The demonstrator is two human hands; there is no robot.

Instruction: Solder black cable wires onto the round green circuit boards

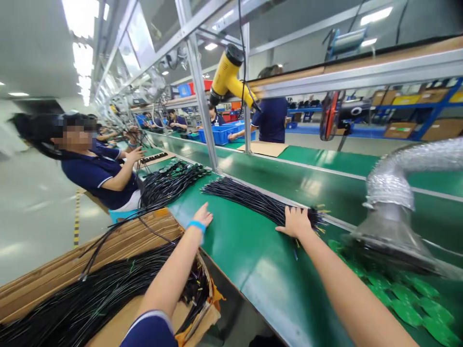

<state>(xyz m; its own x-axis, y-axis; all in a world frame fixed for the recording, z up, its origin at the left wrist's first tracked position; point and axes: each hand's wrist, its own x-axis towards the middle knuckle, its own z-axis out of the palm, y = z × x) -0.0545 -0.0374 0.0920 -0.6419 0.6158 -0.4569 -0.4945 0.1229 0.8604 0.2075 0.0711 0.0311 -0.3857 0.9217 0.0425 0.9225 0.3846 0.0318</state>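
Note:
A bundle of black cables (249,198) lies across the green work surface (249,260). My right hand (297,222) rests flat on the near end of that bundle, fingers spread, beside its coloured wire tips. My left hand (202,217), with a blue wristband, lies flat on the green surface near its edge, fingers stretched out and holding nothing. Below my left arm, a cardboard box (119,241) holds many more black cables (90,294).
A silver extraction duct (394,202) hangs low at the right over green parts (405,294). A yellow heat gun (229,77) hangs overhead. Another cable pile (170,180) lies further along. A seated person (97,168) works at the left; others stand behind.

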